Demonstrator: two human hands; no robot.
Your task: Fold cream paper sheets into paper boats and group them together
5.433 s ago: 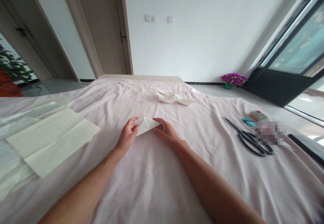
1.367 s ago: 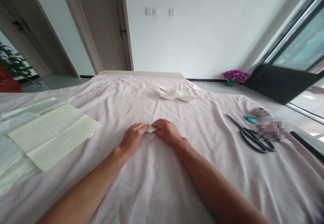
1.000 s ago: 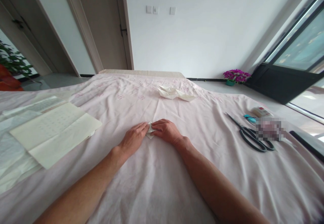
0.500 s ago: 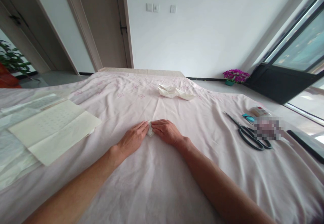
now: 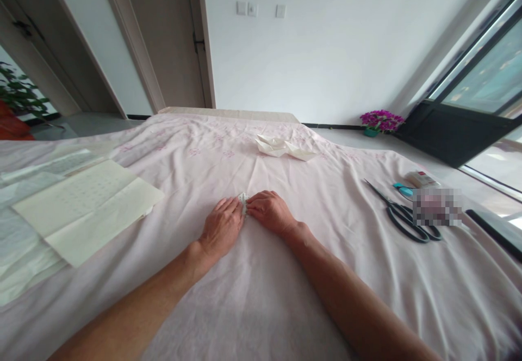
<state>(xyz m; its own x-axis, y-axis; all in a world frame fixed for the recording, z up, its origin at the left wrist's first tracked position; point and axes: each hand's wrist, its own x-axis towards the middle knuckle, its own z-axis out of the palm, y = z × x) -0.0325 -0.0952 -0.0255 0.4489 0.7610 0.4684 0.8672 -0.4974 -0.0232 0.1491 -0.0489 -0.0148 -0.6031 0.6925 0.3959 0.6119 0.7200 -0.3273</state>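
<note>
A small folded piece of pale paper with faint marks (image 5: 243, 198) lies on the bedspread between my two hands, mostly covered by the fingers. My left hand (image 5: 222, 225) holds its left side, fingers close together and pressed down. From the right, my right hand (image 5: 271, 209) has curled fingers pinching the paper's right edge. Beyond the hands sits a cream folded-paper shape like a boat, with raised points (image 5: 281, 147). The exact fold under my fingers is hidden.
At left, a large cream sheet (image 5: 92, 203) rests over thin whitish sheets (image 5: 20, 247). Black-handled scissors (image 5: 408, 219) lie right, near a blue-handled item (image 5: 403, 189), a white packet (image 5: 422, 179) and a blurred-out patch. The pink bedspread (image 5: 253, 306) is wrinkled.
My right fingers have curled from flat into a pinch at the paper's edge. My left hand has shifted slightly right, turning more upright beside the paper.
</note>
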